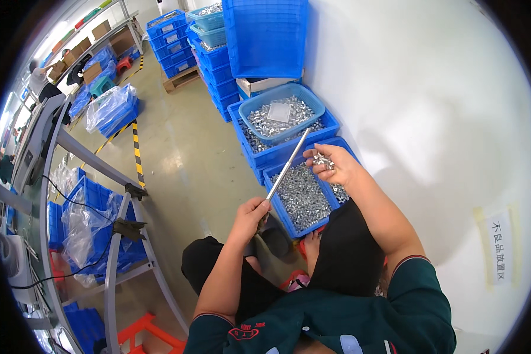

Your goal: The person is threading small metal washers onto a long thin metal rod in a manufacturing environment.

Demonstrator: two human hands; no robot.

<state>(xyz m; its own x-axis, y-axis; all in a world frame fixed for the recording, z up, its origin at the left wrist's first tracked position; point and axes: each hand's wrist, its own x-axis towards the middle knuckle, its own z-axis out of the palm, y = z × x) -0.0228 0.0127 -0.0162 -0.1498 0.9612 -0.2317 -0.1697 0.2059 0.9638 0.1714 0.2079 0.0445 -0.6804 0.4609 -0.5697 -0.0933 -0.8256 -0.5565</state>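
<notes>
My left hand (pixel 252 217) is closed around the lower end of a thin silver metal rod (pixel 287 164), which slants up and away to the right. My right hand (pixel 343 167) is cupped, palm up, with a small pile of shiny metal parts (pixel 323 160) in its fingers, close beside the rod. Beneath both hands stands a blue bin (pixel 284 219) full of similar small metal pieces. Just beyond it, a light blue basin (pixel 255 131) of such parts rests on a larger blue crate (pixel 259 158). A clear square plastic piece (pixel 279 112) lies on the parts in the basin.
Stacked blue crates (pixel 171 46) stand on a wooden pallet (pixel 180 79) at the far left. A tall blue tray (pixel 266 35) leans upright by the white wall (pixel 442 106). Left, a grey metal frame (pixel 111 265) borders plastic-wrapped blue bins (pixel 88 236). People work in the far left background.
</notes>
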